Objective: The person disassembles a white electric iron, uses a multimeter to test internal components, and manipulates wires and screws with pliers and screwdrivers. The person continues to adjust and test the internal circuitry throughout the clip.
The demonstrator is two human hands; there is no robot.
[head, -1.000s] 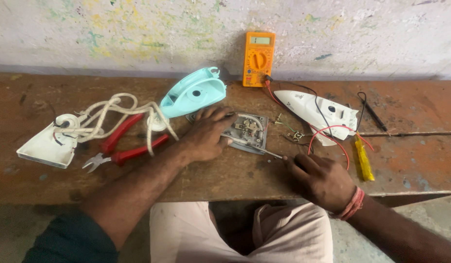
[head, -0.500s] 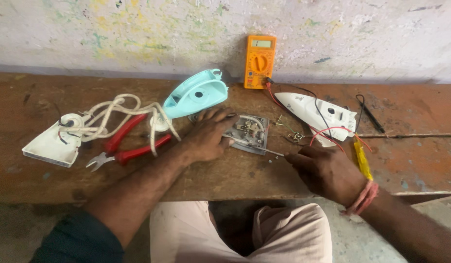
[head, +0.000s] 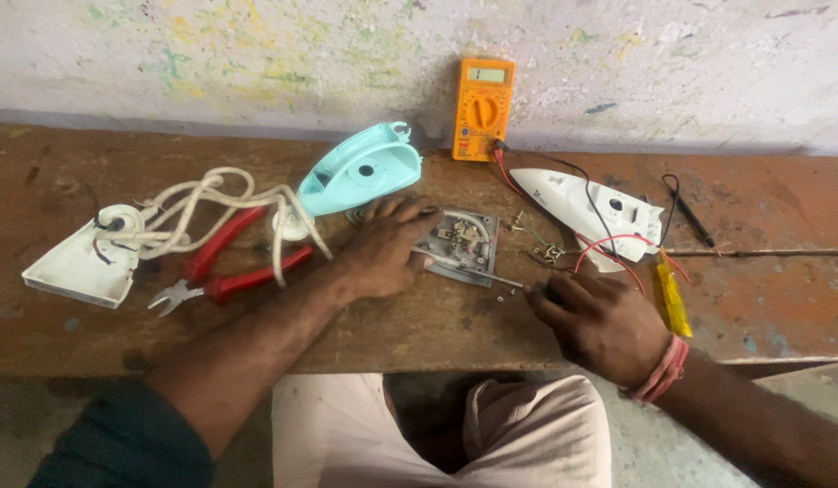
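Near the worktop's point(head: 94, 343) front edge, the right hand point(head: 600, 325) is closed around a screwdriver point(head: 491, 277), tip at the metal soleplate point(head: 460, 246). The left hand point(head: 383, 248) lies flat, fingers spread, pinning the plate; firm downward pressure should, I judge, stop slipping. Red pliers point(head: 225, 271) lie left.

We look down from a single head-worn camera, close above a wooden bench point(head: 94, 334), facing a speckled wall point(head: 256, 54) behind it; our own lap shows at the bottom edge.
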